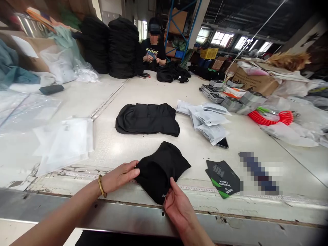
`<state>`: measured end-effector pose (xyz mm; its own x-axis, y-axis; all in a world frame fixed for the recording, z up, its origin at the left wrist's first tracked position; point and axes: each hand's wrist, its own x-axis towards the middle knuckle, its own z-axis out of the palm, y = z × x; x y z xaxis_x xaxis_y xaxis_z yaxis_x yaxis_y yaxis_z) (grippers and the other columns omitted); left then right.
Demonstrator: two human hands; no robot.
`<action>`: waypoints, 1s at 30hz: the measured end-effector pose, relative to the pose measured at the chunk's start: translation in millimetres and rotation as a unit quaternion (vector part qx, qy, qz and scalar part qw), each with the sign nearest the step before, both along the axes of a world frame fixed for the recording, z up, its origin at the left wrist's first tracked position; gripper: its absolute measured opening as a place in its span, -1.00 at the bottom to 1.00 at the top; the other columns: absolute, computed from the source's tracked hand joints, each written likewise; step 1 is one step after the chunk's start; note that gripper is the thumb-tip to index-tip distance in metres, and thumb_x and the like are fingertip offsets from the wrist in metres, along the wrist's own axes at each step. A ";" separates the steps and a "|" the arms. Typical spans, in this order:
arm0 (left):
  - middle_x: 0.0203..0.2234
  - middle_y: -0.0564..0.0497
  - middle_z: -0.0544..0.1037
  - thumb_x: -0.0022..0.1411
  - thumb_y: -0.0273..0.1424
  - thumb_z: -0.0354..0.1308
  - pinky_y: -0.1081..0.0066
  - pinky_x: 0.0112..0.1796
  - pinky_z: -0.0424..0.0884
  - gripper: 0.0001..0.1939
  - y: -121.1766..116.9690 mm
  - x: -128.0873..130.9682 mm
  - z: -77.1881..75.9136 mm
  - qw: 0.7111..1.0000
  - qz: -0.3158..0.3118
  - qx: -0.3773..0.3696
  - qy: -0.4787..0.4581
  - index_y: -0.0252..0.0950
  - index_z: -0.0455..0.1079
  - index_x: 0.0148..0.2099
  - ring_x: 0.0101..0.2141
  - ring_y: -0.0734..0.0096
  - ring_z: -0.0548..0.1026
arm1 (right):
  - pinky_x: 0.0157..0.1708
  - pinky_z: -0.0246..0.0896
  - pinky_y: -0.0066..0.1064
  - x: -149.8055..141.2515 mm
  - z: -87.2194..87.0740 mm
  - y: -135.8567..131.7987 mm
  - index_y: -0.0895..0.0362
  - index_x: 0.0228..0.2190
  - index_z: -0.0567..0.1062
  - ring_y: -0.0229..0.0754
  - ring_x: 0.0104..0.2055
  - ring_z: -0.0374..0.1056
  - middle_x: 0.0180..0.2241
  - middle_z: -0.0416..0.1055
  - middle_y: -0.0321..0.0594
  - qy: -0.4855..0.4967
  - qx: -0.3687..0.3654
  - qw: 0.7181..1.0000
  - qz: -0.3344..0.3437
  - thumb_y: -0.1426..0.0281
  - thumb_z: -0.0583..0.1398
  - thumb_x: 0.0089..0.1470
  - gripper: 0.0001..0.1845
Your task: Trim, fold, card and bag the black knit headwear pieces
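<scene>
A black balaclava of thin cloth is held at the table's front edge, its oval opening facing up and white print showing low down. My left hand grips its left edge, thumb and fingers closed on the cloth. At the lower right edge, my right hand pinches the fabric, thumb on top and fingers partly hidden beneath. Just behind lies a flat stack of black balaclavas. Dark printed cards reading "Actor's Headgear" are right of my right hand.
White plastic bags lie left; filled packets partly cover a phone. Card bundles and a red coiled hose are right. Tall black cloth stacks stand near a seated person across the table.
</scene>
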<state>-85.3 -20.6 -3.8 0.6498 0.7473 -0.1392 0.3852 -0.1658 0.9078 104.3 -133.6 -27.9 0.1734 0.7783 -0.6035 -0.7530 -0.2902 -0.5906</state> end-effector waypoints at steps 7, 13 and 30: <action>-0.14 -0.10 0.40 0.08 -0.31 0.15 0.21 -0.15 0.32 -0.38 -7.2 26.8 -25.3 0.974 0.090 0.184 0.094 -0.23 0.07 0.18 -0.17 0.20 0.40 | -0.36 0.39 -0.25 11.8 -3.4 -21.4 0.14 -0.34 0.44 -0.08 -0.33 0.45 -0.33 0.49 -0.12 -0.178 0.003 0.984 0.021 0.15 0.20 -0.01 -0.69; 0.16 0.06 0.25 -0.07 -0.71 -0.03 0.16 0.13 -0.01 -0.17 8.1 51.5 -13.5 0.928 -0.169 0.331 0.037 -0.03 0.02 0.24 0.18 0.25 0.08 | 0.09 0.05 0.11 15.5 -16.5 -36.1 0.15 0.04 0.31 0.20 0.22 0.01 0.17 0.14 0.05 -0.726 0.223 0.646 0.083 0.29 0.28 -0.10 -0.36; -0.49 -0.18 0.53 0.17 -0.01 -0.05 0.12 -0.15 0.23 -0.52 30.2 92.4 -11.9 0.961 0.059 0.182 0.198 -0.32 0.42 -0.38 -0.28 -0.04 0.47 | -0.30 0.35 -0.39 26.3 9.0 9.0 0.15 -0.08 0.41 -0.15 -0.19 0.44 -0.15 0.51 -0.13 -0.020 0.017 1.000 0.017 0.22 0.24 0.00 -0.55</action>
